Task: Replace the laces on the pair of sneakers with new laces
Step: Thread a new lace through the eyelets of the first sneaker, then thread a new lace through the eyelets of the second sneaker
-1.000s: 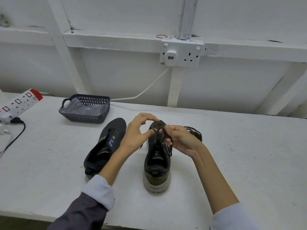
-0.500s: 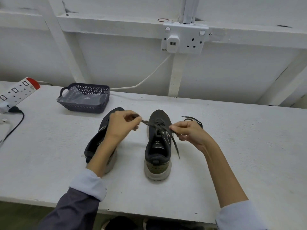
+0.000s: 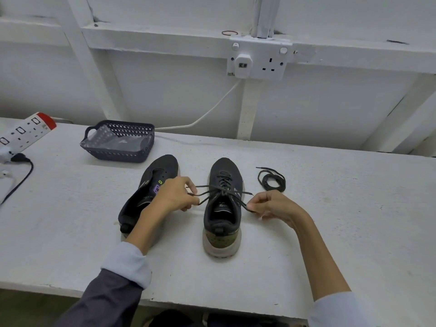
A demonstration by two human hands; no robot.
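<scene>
Two dark sneakers stand on the white table (image 3: 330, 208), toes away from me. The right sneaker (image 3: 223, 208) is upright and carries a dark lace (image 3: 223, 188) through its eyelets. My left hand (image 3: 175, 197) pinches the lace strands on the left of it, my right hand (image 3: 271, 205) pinches the strands on the right, and the lace runs taut between them over the tongue. The left sneaker (image 3: 151, 185) leans on its side with no lace visible, partly hidden by my left wrist. A loose coiled dark lace (image 3: 271, 180) lies right of the laced sneaker.
A dark plastic basket (image 3: 120, 143) with a clear bag inside stands behind the left sneaker. A white power strip (image 3: 21, 133) with a black cable lies at the far left. A wall socket (image 3: 258, 59) with a white cord is mounted above.
Both hands have drawn apart sideways from above the right sneaker, pulling the lace ends out to each side. The coiled lace beside it has come into full view.
</scene>
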